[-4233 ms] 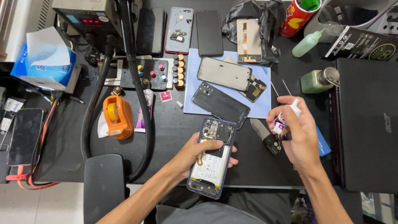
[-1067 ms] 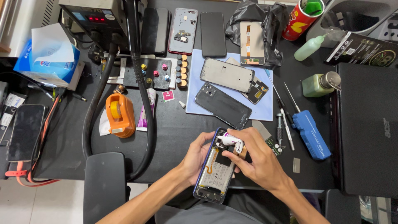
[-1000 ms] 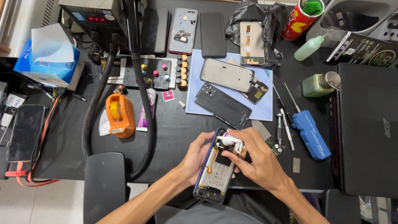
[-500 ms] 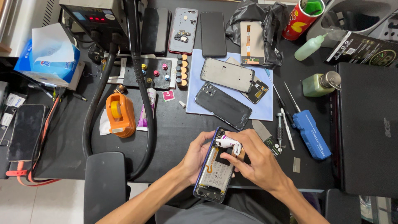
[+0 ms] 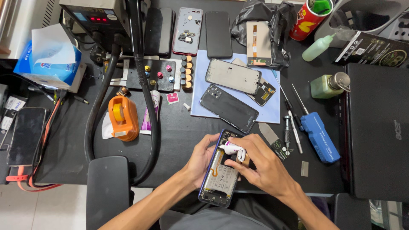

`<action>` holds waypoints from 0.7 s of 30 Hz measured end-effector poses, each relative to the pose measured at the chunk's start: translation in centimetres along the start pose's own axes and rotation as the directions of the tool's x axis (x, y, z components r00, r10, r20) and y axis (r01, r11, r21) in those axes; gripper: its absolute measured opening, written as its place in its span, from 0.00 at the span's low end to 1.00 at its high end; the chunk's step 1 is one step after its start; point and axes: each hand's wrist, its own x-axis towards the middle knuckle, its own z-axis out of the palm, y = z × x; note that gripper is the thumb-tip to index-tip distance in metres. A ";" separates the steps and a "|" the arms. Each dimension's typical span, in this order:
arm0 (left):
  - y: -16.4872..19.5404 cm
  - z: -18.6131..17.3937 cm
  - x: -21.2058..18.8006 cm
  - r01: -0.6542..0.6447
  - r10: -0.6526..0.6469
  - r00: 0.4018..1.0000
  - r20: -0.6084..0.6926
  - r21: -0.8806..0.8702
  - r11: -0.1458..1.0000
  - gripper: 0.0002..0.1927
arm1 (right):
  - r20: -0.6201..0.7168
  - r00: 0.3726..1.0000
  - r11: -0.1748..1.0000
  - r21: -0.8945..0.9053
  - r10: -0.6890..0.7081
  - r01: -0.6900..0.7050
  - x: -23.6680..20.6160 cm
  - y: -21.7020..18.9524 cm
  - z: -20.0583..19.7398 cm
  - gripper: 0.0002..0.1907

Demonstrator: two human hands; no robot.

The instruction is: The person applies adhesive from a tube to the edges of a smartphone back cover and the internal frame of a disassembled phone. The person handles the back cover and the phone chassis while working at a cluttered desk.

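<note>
**Tube pressed to the opened phone**

Left hand wrapped around the left edge of the opened phone, grip closed on it, back cover off and insides facing up. Held low at the near edge of the tabletop, top end tilted away toward the right. Right hand laid over the phone's upper right part, grip pinching a small white tube, nozzle pointing left across the phone's top end. Tube touching or just above the inner frame; cannot tell which.

Compared with four seconds back: right hand then well off to the right, raised beside the blue case with a small thing in its fingers; now brought in over the phone. Phone shifted a little to the right and closer. Against the frames of the last second: hardly any difference, same pinch, same hold, tube tip only slightly moved along the top.

Beyond the hands: black phone back and grey frame lying on a pale blue mat. Screwdriver just left of the blue case. Orange tape dispenser well to the left, unmoved.
</note>
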 end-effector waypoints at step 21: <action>0.4 0.2 -0.2 -0.012 0.012 1.000 -0.026 -0.012 1.000 0.35 | 0.026 1.000 0.998 -0.054 -0.006 0.007 0.0 0.1 -0.5 0.27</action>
